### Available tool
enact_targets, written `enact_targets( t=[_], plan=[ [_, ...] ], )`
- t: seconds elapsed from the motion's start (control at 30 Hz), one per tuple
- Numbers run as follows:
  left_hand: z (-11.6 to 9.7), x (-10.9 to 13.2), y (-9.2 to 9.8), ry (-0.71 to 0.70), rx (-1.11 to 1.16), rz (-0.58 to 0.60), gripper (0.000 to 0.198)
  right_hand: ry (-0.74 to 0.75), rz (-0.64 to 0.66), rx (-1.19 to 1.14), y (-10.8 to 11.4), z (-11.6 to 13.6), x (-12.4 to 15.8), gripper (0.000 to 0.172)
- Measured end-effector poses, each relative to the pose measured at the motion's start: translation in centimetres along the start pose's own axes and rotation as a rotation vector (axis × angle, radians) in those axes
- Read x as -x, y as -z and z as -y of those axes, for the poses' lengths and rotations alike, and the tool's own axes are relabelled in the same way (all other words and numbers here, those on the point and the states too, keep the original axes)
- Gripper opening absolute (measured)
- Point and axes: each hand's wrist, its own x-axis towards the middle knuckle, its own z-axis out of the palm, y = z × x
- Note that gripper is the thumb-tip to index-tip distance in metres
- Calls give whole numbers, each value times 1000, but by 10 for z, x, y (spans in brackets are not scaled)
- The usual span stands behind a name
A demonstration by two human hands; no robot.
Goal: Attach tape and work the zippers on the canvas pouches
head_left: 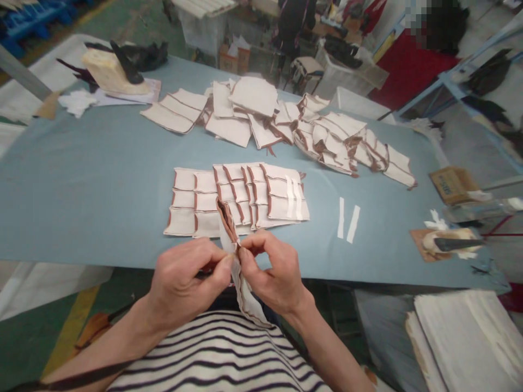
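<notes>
Between my hands is a white fabric piece with brown edging, held on edge above the table's front edge. My left hand pinches its seam from the left. From the right, my right hand pinches the same seam, the fingertips of both hands nearly meeting. Just beyond them lies an overlapping row of white stitched panels with brown seams. Two white strips rest on the rightmost panel. Another pair of white strips lies on the table to the right.
A loose heap of similar panels covers the back of the blue-grey table. Tape-like rolls with black handles stand at the back left and right. A cardboard box sits at the right edge. A person is beyond.
</notes>
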Motion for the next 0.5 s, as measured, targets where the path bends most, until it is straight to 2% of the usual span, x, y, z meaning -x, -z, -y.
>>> enact_targets(
  t=[0.1,0.17,0.27,0.5],
  plan=[
    [8,-3,6,-32,-47,-29,13,44,-22,41,2,0,5,16],
    [14,-7,8,-62,-22,20,23,69,-23,59,2,0,5,16],
    [22,-13,9,-104,49,123,23,107,-15,59,3,2,3,15],
    [35,-23,4,-125,152,246,22,192,37,63,8,8,0,18]
  ],
)
